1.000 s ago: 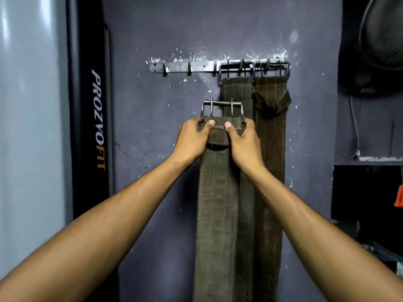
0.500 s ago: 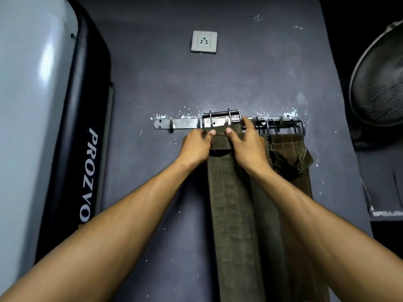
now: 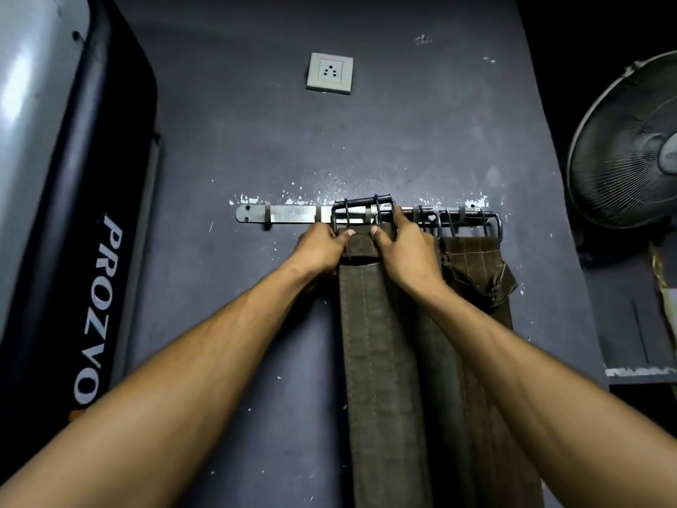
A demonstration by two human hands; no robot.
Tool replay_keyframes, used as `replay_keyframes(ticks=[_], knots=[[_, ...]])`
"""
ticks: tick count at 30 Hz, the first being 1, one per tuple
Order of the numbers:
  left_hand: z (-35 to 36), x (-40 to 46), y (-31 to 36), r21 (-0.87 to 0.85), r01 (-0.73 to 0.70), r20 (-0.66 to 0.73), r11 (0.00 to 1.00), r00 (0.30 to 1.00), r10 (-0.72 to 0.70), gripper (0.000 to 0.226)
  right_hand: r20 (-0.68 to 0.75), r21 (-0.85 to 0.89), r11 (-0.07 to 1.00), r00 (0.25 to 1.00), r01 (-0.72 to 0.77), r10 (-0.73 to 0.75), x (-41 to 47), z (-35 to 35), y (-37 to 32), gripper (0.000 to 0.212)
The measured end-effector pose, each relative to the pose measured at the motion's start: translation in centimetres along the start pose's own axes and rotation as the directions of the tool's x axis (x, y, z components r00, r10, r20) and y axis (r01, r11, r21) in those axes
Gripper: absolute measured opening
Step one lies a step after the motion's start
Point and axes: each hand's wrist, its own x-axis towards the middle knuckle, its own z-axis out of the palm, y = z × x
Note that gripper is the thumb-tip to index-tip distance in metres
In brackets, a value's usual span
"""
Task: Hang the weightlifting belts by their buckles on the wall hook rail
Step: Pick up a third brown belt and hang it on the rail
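Hanging olive-brown stitched belt (image 3: 377, 342), metal buckle (image 3: 362, 211) against rail (image 3: 293, 213).

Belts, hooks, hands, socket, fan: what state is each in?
Olive suede belt: held, steel buckle raised to rail.
Two brown belts: hanging.
Metal hook rail: left hooks bare.
Left hand, right hand: gripping.
White wall socket: nothing plugged in.
Black fan: blades indistinct.

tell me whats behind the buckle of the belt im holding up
Behind the buckle runs the metal hook rail on the wall. Whether a hook sits inside the frame cannot be seen; both hands, left hand and right hand, cover its lower edge.
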Motion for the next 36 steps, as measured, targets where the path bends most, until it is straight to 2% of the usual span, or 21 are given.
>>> replay_keyframes(ticks=[3, 6, 11, 13, 14, 16, 17, 18, 20, 22, 27, 32, 36], knots=[[-0.2, 0.0, -0.3, -0.012, 0.0, -0.059, 1.0, 0.998, -0.001, 0.047, 0.035, -0.004, 1.0, 0.999, 0.003, -0.002, 0.5, 0.4, -0.6, 0.067], [-0.1, -0.2, -0.3, -0.025, 0.009, -0.083, 1.0, 0.997, -0.011, 0.03, 0.031, 0.0, 1.0, 1.0, -0.001, 0.001, 0.5, 0.8, -0.9, 0.067], [0.1, -0.3, -0.8, -0.053, -0.021, -0.116, 0.998, 0.993, 0.015, 0.024, 0.099, -0.041, 0.996, 0.992, 0.082, -0.077, 0.3, 0.1, -0.4, 0.073], [-0.2, -0.3, -1.1, -0.076, -0.022, -0.129, 0.997, 0.992, 0.012, 0.022, 0.149, 0.031, 0.994, 0.983, 0.1, -0.104, 0.0, -0.6, 0.2, 0.071], [-0.4, -0.4, -1.2, -0.088, -0.024, -0.131, 0.996, 0.991, 0.012, 0.021, 0.146, 0.121, 0.99, 0.986, 0.069, -0.086, -0.1, -1.0, 0.6, 0.067], [-0.6, -0.6, -1.3, -0.12, -0.032, -0.14, 0.992, 0.99, 0.015, 0.022, 0.108, 0.33, 0.943, 0.994, -0.034, -0.002, 0.0, -1.5, 1.5, 0.053], [-0.7, -0.6, -1.4, -0.137, -0.03, -0.145, 0.99, 0.989, 0.01, 0.023, 0.088, 0.353, 0.935, 0.996, -0.036, 0.005, 0.0, -1.5, 2.0, 0.043], [-0.8, -0.6, -1.3, -0.149, -0.025, -0.151, 0.988, 0.989, 0.003, 0.024, 0.077, 0.313, 0.95, 0.997, -0.012, -0.012, 0.1, -1.5, 2.1, 0.035], [-0.8, -0.6, -1.2, -0.163, -0.017, -0.163, 0.986, 0.987, -0.01, 0.025, 0.059, 0.087, 0.992, 0.994, 0.09, -0.095, 0.2, -1.2, 2.1, 0.037], [-0.8, -0.5, -1.3, -0.17, -0.015, -0.173, 0.985, 0.985, -0.014, 0.026, 0.052, -0.053, 0.988, 0.988, 0.148, -0.145, 0.1, -1.1, 2.0, 0.037], [-1.0, -0.6, -1.0, -0.178, -0.028, -0.19, 0.984, 0.982, -0.007, 0.03, 0.055, -0.313, 0.93, 0.981, 0.192, -0.184, 0.8, -0.8, 1.7, 0.018], [-1.2, -0.9, -0.4, -0.176, -0.027, -0.218, 0.984, 0.976, -0.012, 0.029, 0.028, -0.298, 0.946, 0.992, 0.125, -0.122, 1.5, -1.5, 1.3, 0.023], [-0.5, -1.7, -0.2, -0.181, -0.038, -0.2, 0.983, 0.98, 0.001, 0.029, 0.075, -0.264, 0.957, 0.992, 0.118, -0.102, 1.6, -2.4, 2.1, 0.025]])
